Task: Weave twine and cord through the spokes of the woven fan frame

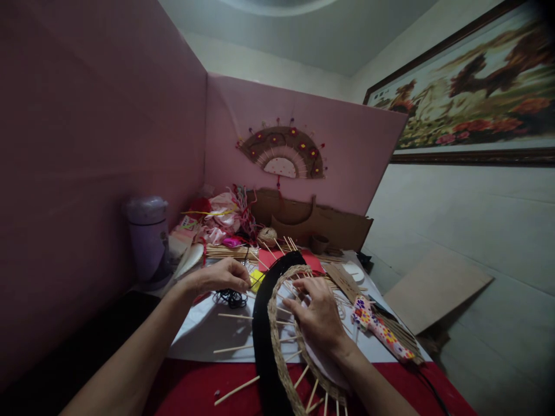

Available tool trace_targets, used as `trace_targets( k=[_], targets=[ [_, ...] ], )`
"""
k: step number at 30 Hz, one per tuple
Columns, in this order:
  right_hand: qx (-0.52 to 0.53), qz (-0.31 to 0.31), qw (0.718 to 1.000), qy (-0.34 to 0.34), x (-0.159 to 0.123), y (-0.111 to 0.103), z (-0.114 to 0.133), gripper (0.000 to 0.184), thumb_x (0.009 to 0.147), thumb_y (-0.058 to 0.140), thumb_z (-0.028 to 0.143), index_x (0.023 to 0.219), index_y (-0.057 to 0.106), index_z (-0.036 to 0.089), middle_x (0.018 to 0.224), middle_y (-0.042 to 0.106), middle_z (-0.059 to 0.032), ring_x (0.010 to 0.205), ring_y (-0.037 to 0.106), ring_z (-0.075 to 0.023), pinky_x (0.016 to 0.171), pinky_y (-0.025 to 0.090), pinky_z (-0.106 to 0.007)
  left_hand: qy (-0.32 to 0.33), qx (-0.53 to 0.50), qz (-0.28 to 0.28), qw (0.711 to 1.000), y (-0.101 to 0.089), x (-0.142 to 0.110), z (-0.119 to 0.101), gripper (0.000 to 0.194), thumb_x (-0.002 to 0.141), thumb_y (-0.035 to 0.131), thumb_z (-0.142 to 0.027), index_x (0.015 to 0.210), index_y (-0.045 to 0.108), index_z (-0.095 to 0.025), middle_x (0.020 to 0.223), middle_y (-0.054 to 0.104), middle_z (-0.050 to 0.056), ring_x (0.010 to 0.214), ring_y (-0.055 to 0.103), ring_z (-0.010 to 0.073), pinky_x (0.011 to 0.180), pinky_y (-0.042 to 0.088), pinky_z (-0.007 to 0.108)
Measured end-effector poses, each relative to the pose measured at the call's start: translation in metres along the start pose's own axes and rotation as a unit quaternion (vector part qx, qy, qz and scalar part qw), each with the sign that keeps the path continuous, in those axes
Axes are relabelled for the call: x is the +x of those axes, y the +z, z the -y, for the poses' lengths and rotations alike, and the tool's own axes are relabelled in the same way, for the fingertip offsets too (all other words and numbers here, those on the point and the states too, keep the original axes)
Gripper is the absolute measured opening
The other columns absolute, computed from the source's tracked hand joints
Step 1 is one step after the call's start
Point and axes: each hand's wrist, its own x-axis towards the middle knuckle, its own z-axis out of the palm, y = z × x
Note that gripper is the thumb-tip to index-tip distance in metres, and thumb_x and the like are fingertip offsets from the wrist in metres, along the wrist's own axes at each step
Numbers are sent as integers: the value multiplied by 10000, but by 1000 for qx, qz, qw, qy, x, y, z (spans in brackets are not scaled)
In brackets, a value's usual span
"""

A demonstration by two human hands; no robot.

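A half-round fan frame made of thin wooden sticks stands tilted before me, with a wide black band (265,341) and a braided straw-coloured band (275,335) woven across the sticks. My right hand (318,312) grips the fan frame at its inner side, thumb and fingers around the braided edge and sticks. A pale half-disc (323,367) shows partly under that wrist. Left of the black band, my left hand (228,274) is closed in a pinch on a thin black cord (260,279) that runs to the fan. Below it lies a loose tangle of black cord (232,299).
A finished fan (288,150) hangs on the pink panel. Pink cloth (223,216), a twine ball (267,236) and cut cardboard (342,228) lie at the back. A flower-patterned glue gun (381,329) is at right; a lilac container (150,242) stands left.
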Motion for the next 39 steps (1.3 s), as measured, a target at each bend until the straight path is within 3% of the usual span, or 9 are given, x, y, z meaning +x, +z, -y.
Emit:
trace_targets(
  k=[13,39],
  targets=[
    [-10,5,1000,-6,-1,3,-3,212,660,724,254,837,629,185,855,610,-38,863,497,-216,762,365,-325,1,-9,9,1000,-1,3,5,183,623,674,-273,724,660,-121,618,589,-11,564,468,92,551,331,220],
    [6,-2,1000,10,2,7,-8,203,636,731,251,800,626,195,821,608,-29,828,508,-210,734,373,-314,-16,-22,-8,1000,5,2,-6,205,591,696,-283,691,631,-116,609,597,-8,577,491,99,571,329,227]
  ],
)
